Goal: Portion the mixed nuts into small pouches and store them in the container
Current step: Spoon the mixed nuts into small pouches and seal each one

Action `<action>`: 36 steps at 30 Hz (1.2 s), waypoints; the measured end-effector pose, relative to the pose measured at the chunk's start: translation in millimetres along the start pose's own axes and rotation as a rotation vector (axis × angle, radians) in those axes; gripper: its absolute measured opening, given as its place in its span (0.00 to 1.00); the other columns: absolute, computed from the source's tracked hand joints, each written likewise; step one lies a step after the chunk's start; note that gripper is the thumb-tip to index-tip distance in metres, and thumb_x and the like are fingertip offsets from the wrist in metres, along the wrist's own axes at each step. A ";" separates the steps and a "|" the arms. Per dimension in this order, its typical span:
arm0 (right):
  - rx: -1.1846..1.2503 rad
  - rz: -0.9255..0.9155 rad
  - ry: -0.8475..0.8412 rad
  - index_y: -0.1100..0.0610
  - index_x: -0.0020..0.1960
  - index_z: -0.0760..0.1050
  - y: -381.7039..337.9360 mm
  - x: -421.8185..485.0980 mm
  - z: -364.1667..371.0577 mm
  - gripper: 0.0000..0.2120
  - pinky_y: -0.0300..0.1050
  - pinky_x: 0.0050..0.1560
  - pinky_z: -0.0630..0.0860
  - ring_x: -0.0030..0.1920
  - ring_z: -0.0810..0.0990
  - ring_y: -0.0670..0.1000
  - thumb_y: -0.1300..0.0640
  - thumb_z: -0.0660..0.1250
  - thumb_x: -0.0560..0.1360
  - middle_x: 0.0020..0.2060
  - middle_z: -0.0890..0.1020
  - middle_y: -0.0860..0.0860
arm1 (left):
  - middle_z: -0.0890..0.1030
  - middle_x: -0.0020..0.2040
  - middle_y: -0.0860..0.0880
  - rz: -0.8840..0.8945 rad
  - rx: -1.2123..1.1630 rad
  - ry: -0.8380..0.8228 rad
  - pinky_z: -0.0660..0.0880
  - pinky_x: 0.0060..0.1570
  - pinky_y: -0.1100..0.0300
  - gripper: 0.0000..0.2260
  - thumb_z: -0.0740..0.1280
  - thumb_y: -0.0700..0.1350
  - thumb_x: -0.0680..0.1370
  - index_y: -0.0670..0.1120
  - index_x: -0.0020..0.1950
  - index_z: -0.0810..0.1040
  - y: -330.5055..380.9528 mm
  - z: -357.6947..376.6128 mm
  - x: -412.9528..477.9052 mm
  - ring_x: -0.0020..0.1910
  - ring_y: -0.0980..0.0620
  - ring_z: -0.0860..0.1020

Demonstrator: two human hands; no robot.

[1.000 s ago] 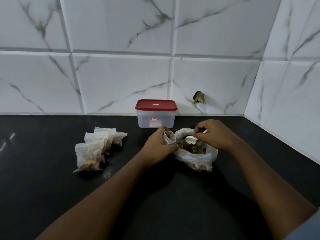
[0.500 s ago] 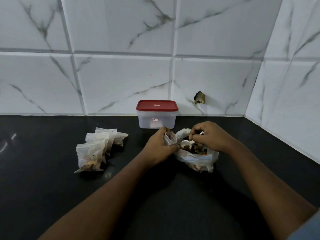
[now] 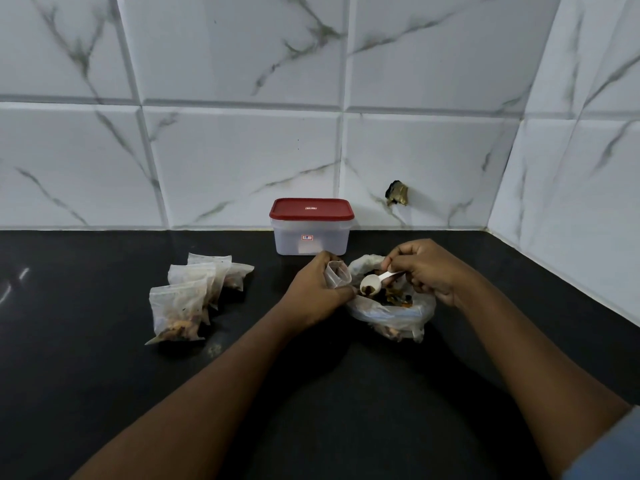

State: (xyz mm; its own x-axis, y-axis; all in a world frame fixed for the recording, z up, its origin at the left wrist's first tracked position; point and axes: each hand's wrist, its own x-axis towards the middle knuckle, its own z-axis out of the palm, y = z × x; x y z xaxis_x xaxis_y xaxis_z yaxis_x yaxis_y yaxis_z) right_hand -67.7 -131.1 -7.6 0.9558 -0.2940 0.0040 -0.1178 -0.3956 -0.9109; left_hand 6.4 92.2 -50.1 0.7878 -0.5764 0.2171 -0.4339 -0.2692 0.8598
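Clock positions are taken from the nut bag unless stated otherwise.

1. Container [image 3: 311, 237]: translucent rectangular tub with a small label on its front. Its red lid [image 3: 311, 208] is pressed on. It stands at 11 o'clock, against the wall, near the bag but apart from it.
2. Nut bag [image 3: 391, 311]: clear plastic, slumped on the counter. The mouth is rolled open on dark and brown mixed nuts.
3. Filled pouches [image 3: 180, 310]: several small clear pouches in an overlapping heap, with nuts settled at their bottoms. They lie at 9 o'clock, well apart.
4. Open pouch [image 3: 337, 274]: small and clear, its mouth turned toward the spoon, at the bag's 10 o'clock rim. The left hand [image 3: 313, 292] grips it, fingers curled round it and hiding its lower part; its contents cannot be told.
5. Spoon [image 3: 372, 284]: small and white, with dark pieces in its bowl. The right hand [image 3: 426, 268] pinches the handle. The bowl hangs over the bag, just beside the pouch mouth at its 3 o'clock.

Surroundings:
- Wall [image 3: 242, 161]: white marble-veined tiles.
- Counter [image 3: 104, 393]: black and glossy.
- Sleeve [image 3: 609, 448]: grey-blue, at 5 o'clock at the picture's edge.
- Dark chipped hole [image 3: 397, 193]: in the tile at 12 o'clock.

Obstruction: the right hand covers the bag's 2 o'clock rim.
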 end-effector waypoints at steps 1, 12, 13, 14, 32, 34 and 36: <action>0.031 0.017 0.014 0.61 0.47 0.85 1.4 2.4 -2.5 0.07 0.35 0.23 0.65 0.22 0.69 0.41 0.64 0.68 0.79 0.41 0.85 0.59 | 0.78 0.57 0.58 -0.003 -0.002 -0.001 0.75 0.48 0.66 0.21 0.76 0.46 0.76 0.52 0.67 0.73 0.2 -0.3 0.4 0.55 0.58 0.79; 0.284 -0.173 -0.168 0.58 0.48 0.86 -6.8 -2.3 11.7 0.09 0.37 0.29 0.68 0.32 0.72 0.47 0.68 0.68 0.79 0.47 0.85 0.61 | 0.80 0.56 0.56 0.028 -0.032 0.027 0.75 0.49 0.63 0.17 0.76 0.46 0.76 0.52 0.62 0.75 -2.0 1.8 -1.3 0.54 0.57 0.80; 0.196 -0.201 -0.194 0.57 0.48 0.86 -6.7 -3.0 14.6 0.09 0.39 0.32 0.72 0.34 0.75 0.50 0.67 0.69 0.79 0.50 0.85 0.62 | 0.81 0.55 0.54 0.032 -0.040 0.037 0.75 0.48 0.63 0.16 0.76 0.46 0.76 0.52 0.60 0.75 -2.2 2.0 -1.5 0.52 0.56 0.81; 0.099 -0.236 -0.218 0.56 0.49 0.87 -6.7 -4.1 16.6 0.08 0.42 0.37 0.76 0.38 0.78 0.54 0.66 0.71 0.79 0.53 0.86 0.63 | 0.82 0.53 0.53 0.032 -0.045 0.044 0.76 0.47 0.62 0.15 0.76 0.45 0.76 0.51 0.59 0.76 -2.2 2.2 -1.5 0.51 0.55 0.81; -0.755 -0.233 0.071 0.51 0.46 0.86 -3.3 -4.5 -14.3 0.06 0.39 0.42 0.77 0.44 0.84 0.45 0.58 0.71 0.78 0.43 0.86 0.46 | 0.80 0.56 0.56 0.004 -0.037 0.017 0.79 0.52 0.60 0.18 0.77 0.46 0.76 0.54 0.62 0.74 2.3 0.6 -3.2 0.54 0.56 0.81; -0.728 -0.250 0.078 0.51 0.45 0.86 -6.4 -4.4 -13.1 0.05 0.39 0.40 0.76 0.43 0.83 0.44 0.56 0.72 0.77 0.42 0.86 0.46 | 0.80 0.56 0.55 0.006 -0.034 0.021 0.79 0.53 0.60 0.18 0.77 0.46 0.76 0.53 0.62 0.75 2.2 0.3 -3.3 0.54 0.56 0.81; -0.700 -0.272 0.102 0.51 0.44 0.86 -10.0 -6.0 -13.5 0.04 0.39 0.40 0.74 0.42 0.83 0.43 0.54 0.73 0.77 0.41 0.85 0.44 | 0.80 0.56 0.56 0.008 -0.033 0.022 0.79 0.53 0.60 0.18 0.77 0.45 0.76 0.53 0.62 0.75 2.6 0.3 -3.1 0.54 0.57 0.81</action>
State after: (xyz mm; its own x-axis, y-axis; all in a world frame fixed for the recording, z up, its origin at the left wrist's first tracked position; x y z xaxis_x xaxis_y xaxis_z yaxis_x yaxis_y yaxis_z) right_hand -76.0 -137.1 7.1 0.9499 -0.1732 0.2603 -0.0580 -0.9157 -0.3976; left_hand 2.7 93.0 -48.6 0.7938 -0.5614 0.2340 -0.4259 -0.2383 0.8728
